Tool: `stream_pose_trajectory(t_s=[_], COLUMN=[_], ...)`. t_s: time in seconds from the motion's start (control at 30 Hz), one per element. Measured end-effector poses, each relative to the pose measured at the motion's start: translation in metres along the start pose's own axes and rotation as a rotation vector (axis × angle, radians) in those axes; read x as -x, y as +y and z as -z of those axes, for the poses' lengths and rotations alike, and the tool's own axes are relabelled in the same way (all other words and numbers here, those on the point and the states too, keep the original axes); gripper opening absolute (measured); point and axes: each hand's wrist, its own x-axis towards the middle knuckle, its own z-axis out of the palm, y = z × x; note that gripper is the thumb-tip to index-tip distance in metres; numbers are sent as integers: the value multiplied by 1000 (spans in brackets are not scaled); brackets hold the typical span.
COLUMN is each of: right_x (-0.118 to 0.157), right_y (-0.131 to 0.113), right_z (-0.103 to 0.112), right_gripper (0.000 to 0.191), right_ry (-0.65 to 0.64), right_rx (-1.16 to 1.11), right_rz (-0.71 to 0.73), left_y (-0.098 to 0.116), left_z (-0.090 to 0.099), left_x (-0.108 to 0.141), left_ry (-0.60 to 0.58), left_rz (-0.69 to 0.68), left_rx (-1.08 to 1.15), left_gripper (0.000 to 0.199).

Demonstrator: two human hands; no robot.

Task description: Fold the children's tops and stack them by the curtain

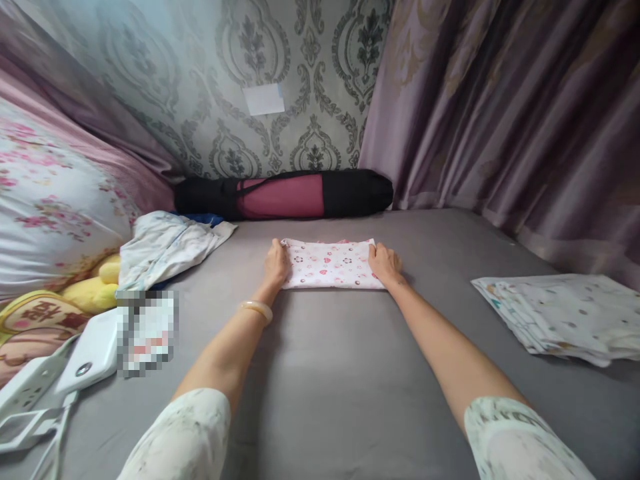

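Two hands — left (277, 265) and right (385, 265) — are gripping opposite ends of one white cloth (330, 264) (pink-patterned, seemingly folded), which is lying mid-bed (330, 373), one cloth stack (565, 317) resting rightward.

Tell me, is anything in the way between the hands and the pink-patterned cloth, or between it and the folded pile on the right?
Nothing visible between them: the left hand and right hand grip the cloth by its ends. Toward the folded pile, I see only the right hand itself, then grey sheet.
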Motion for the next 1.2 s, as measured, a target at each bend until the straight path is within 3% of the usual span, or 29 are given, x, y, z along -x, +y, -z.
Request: stream_pose_trajectory(t_s=[0.27,0.47,0.57,0.7,0.8,0.97,1.2], right_x=[-11,-22,-23,-14,-2,21,40], right_y=[1,2,6,17,28,42,43], right_z=[-7,-8,-7,-3,0,4,7], right_gripper=[46,47,52,57,53,48,38], right_ry=[-8,-80,-88,-93,-92,-109,-150], right_rx=[-21,-47,-80,-111,-95,-95,-78], right_rz=[-11,-107,-116,-88,-43,37,25], left_y=[1,3,-5,-22,-32,-36,-29], left_z=[-6,-2,5,20,36,60,62], left_x=[-9,-13,-16,-8,11,41,55], left_ry=[-55,-22,-86,-250,-330,-490,-451], left_rz=[86,227,346,487,466,319,329], left_rx=[-43,-10,118,451,565,499,468], left_gripper=[29,31,34,36,35,38,37])
